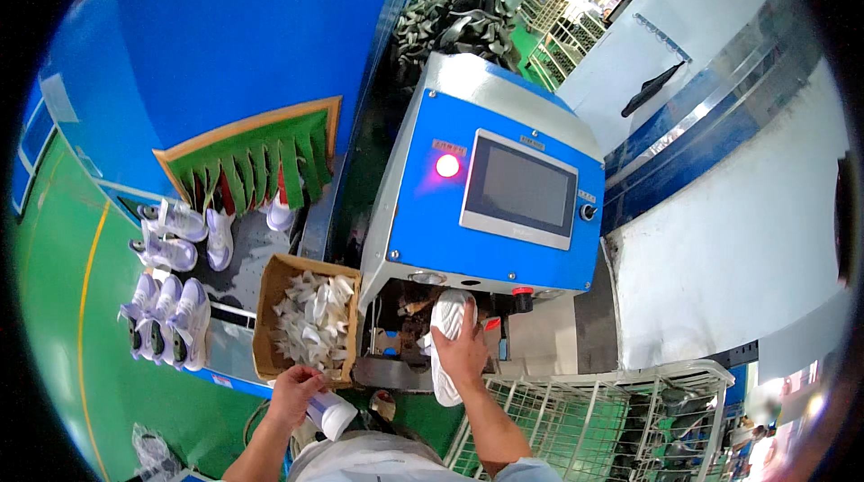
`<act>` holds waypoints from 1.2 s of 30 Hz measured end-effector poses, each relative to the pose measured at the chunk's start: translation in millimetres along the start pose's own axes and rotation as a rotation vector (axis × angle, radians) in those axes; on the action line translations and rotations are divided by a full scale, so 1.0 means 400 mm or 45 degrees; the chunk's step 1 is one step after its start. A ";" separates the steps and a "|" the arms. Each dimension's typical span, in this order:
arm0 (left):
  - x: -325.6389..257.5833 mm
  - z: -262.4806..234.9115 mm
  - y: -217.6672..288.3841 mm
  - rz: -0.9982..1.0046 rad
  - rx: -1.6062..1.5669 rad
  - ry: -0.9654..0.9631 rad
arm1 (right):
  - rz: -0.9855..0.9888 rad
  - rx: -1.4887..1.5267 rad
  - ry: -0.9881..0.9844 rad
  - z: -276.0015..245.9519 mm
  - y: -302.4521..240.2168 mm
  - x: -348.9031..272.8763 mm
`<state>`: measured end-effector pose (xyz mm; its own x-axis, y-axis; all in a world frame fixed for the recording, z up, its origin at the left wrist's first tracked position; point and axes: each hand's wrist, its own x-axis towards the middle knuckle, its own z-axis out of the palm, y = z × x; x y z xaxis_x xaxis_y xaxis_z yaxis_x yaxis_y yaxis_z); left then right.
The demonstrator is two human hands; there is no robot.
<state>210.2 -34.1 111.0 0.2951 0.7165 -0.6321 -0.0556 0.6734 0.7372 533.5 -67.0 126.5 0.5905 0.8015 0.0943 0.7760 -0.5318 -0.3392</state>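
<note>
In my right hand (462,351) is a white shoe (447,383), its ridged sole turned toward me and my fingers wrapped round its side. It stands lengthwise at the opening under the blue machine (418,225). My left hand (297,395) is closed in a pinch just below the front corner of a cardboard box (263,324). A smooth white and lavender piece (331,414) extends from my left fingers toward my body; its kind is unclear. Many thin white pieces (315,315) fill the box.
Several white and lavender shoes (171,315) stand at the left, by a conveyor opening with green strip curtains (261,162). The machine has a screen (520,187), a glowing red light (447,165) and a red button (523,295). A wire cart (558,419) stands at lower right.
</note>
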 end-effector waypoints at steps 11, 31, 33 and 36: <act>0.048 0.257 0.067 -0.313 0.411 -0.738 | -0.116 0.026 0.400 -0.006 0.106 -0.272; 0.208 0.001 -0.222 -0.306 1.404 -0.649 | 0.658 2.118 -0.275 0.018 0.071 -0.343; 0.119 0.003 -0.148 -0.247 0.848 -0.636 | 0.529 1.688 -0.163 -0.112 0.099 -0.386; 0.057 -0.007 -0.054 -0.397 0.931 -0.605 | 0.388 0.978 -0.009 -0.385 0.208 -0.476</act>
<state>215.5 -31.7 80.1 0.5645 0.2635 -0.7823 0.6600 0.4251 0.6194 519.7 -305.8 224.3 0.7472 0.6554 -0.1101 0.2130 -0.3930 -0.8945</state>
